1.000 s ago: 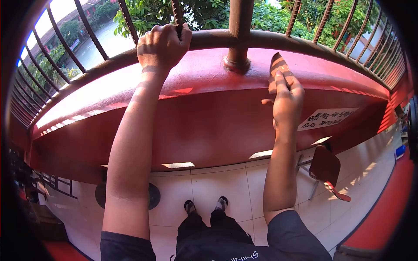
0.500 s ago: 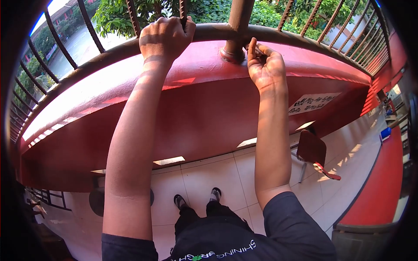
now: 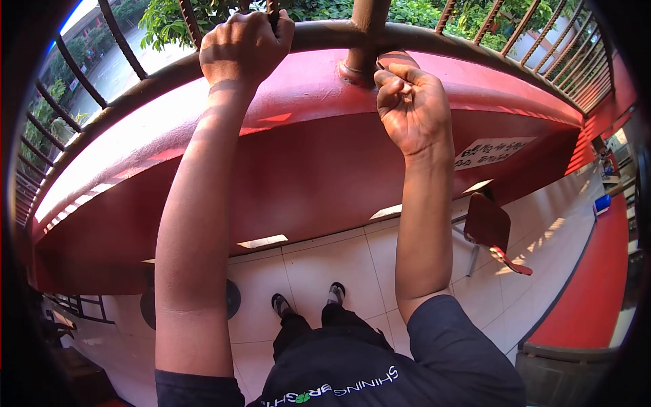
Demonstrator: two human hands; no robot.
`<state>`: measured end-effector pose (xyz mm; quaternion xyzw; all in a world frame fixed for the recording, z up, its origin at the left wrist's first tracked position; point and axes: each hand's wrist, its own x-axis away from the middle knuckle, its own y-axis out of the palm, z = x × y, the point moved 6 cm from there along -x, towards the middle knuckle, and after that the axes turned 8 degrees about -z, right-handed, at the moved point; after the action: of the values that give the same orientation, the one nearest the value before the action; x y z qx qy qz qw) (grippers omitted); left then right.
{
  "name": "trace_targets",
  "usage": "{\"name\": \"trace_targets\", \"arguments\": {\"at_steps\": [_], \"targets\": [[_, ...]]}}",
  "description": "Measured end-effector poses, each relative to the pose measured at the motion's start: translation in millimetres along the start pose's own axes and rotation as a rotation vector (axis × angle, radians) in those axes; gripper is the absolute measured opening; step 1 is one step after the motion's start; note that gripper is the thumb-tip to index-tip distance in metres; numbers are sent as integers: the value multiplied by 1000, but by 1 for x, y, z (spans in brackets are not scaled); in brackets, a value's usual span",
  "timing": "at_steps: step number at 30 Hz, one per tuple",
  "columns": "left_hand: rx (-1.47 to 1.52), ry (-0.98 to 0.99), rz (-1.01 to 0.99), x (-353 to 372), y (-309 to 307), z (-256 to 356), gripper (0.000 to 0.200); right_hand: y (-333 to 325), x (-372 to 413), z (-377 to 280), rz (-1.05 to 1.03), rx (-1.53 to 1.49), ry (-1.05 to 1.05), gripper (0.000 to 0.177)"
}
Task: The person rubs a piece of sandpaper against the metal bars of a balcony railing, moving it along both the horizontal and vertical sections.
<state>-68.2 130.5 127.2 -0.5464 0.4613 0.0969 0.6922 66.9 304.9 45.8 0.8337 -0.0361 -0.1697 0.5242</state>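
My left hand (image 3: 243,53) is closed around an upright twisted metal bar (image 3: 272,9) of the railing, just over the brown bottom rail (image 3: 327,35). Palm up, my right hand (image 3: 417,112) is just right of the round brown post (image 3: 369,20), below the rail. Its fingers are curled together, and a small dark tip shows at them; what they pinch is too hidden to name. Beneath both hands runs the glossy red ledge (image 3: 305,88) of a low wall, with the post's foot set into it.
A red chair (image 3: 487,220) stands on the tiled floor (image 3: 325,271) at right. A round dark stool top (image 3: 232,300) shows behind my left forearm. Lettered paper (image 3: 494,150) is on the wall. Leafy trees (image 3: 413,17) grow beyond the railing.
My right hand has turned and its raised finger has curled in toward the others. My left hand keeps its grip on the bar, while the view has shifted slightly.
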Motion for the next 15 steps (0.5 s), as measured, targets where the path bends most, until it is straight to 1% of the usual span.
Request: {"name": "trace_targets", "arguments": {"at_steps": [1,3,4,5,7,8,9,11,12,13,15], "targets": [[1,-2,-7,2,3,-1,52,3,-4,1,6,-1,3,7],[-31,5,63,1,1,0,51,-13,-16,-8,342,160,-30,11],[-50,-9,25,-1,2,-1,51,-14,-26,-6,202,89,94,9],[-53,-12,27,-1,0,-1,51,-20,-23,-9,198,89,96,9],[21,-33,-92,-2,-2,0,51,6,3,-15,201,666,41,8],[20,-41,-90,-2,-2,-1,51,12,9,-14,157,777,59,10],[23,-36,-80,-2,-1,-2,51,16,5,-14,151,783,65,10],[26,-31,-77,-1,1,0,51,14,-1,-13,265,947,89,9],[28,-16,-32,0,-1,1,51,11,-9,-14,281,1029,127,8],[28,-1,20,-1,-5,2,53,7,-6,-13,277,1029,125,8],[13,-15,17,-1,-4,1,53,15,1,-3,87,1101,142,26]]}}
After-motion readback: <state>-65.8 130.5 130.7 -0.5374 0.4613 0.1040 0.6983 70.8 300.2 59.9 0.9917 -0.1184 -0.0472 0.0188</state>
